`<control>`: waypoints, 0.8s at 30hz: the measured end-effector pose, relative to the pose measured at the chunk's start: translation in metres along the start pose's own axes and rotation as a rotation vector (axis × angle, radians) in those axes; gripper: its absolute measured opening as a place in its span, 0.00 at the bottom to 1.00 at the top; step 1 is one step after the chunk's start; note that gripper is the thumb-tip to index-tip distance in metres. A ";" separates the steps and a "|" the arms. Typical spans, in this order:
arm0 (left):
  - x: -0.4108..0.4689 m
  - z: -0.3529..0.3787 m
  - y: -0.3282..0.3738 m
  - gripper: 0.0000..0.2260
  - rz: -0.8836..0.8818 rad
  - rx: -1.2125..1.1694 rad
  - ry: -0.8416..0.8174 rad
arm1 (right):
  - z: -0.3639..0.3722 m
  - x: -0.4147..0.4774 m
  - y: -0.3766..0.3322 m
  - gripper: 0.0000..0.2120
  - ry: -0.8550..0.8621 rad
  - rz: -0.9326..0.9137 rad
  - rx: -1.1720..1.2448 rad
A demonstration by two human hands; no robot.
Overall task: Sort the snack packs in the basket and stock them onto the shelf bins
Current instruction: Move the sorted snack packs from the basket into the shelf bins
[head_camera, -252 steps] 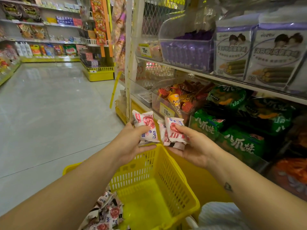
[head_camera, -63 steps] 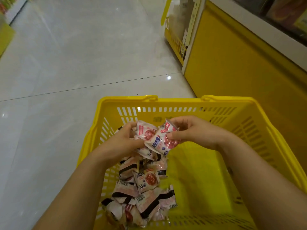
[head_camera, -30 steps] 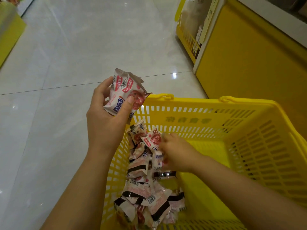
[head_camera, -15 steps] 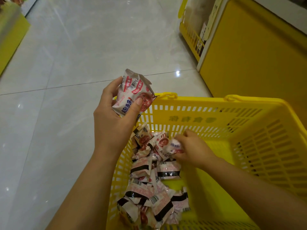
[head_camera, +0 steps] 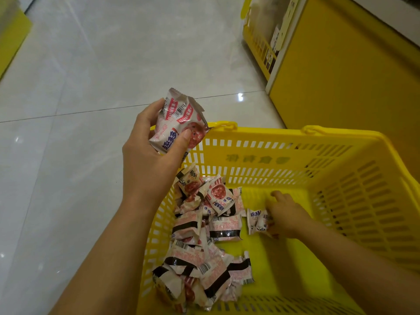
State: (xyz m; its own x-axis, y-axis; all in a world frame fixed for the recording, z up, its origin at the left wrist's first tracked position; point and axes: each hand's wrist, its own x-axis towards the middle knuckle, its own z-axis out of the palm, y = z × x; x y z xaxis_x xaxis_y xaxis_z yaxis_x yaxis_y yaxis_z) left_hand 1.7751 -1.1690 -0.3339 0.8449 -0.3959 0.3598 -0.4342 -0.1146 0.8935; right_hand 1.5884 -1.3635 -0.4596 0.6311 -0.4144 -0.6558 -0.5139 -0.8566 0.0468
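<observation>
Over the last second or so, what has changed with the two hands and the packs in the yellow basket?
The right hand has pinched a single pack and drawn it rightward, clear of the pile. The left hand stays raised over the far rim of the yellow basket, still gripping its held packs. The rest of the pile looks unchanged.

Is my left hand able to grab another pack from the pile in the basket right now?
Probably not: the left hand is full, gripping the held packs above the basket rim. The pile below lies open, uncovered.
</observation>
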 end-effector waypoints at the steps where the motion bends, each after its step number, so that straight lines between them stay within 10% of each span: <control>1: 0.000 0.000 0.000 0.24 -0.001 0.001 -0.001 | 0.000 0.001 -0.003 0.18 0.007 -0.066 -0.025; 4: 0.000 0.000 -0.001 0.25 -0.005 -0.002 -0.003 | 0.012 0.004 -0.009 0.17 0.006 -0.164 -0.053; 9: 0.000 0.000 -0.001 0.24 -0.007 -0.009 -0.012 | 0.026 0.002 -0.005 0.44 0.043 -0.041 0.174; 13: 0.000 -0.001 0.001 0.25 -0.003 -0.013 -0.005 | 0.010 0.002 -0.001 0.18 -0.079 -0.077 0.052; 19: 0.000 -0.001 0.001 0.25 -0.003 -0.011 0.006 | -0.052 -0.002 -0.039 0.19 0.271 -0.408 0.270; 24: -0.001 -0.002 0.001 0.24 0.002 -0.005 0.010 | -0.075 0.007 -0.102 0.24 0.227 -0.490 0.752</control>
State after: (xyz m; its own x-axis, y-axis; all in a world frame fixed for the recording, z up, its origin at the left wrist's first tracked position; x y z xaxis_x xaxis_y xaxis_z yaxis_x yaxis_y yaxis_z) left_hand 1.7742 -1.1671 -0.3328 0.8472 -0.3866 0.3643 -0.4342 -0.1091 0.8942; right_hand 1.6892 -1.3018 -0.4122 0.9355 -0.1765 -0.3061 -0.3512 -0.5603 -0.7502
